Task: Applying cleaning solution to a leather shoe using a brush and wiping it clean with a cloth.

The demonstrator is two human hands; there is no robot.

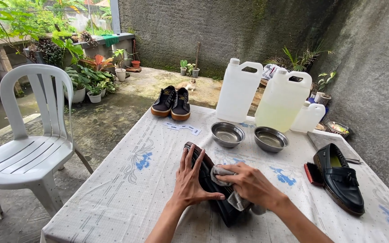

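Head view: wiping is the step in hand, by the look of it; the left hand (190, 182) lies flat on the black leather shoe (212, 186) at the table's near edge, fingers spread, steadying it; the right hand (248, 182) presses a grey cloth (230, 191) onto the upper, fingers curled together around the bunched fabric; the next stroke calls for firm bracing; its mate, a black tasselled loafer (341, 180), sits right beside a brush (312, 173); two steel bowls (227, 134) wait behind.

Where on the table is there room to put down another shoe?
Bare cloth on the white patterned tablecloth, left of the left hand and below the dark sneakers. Crowded: around the two steel bowls, plastic jugs and black tasselled loafer.
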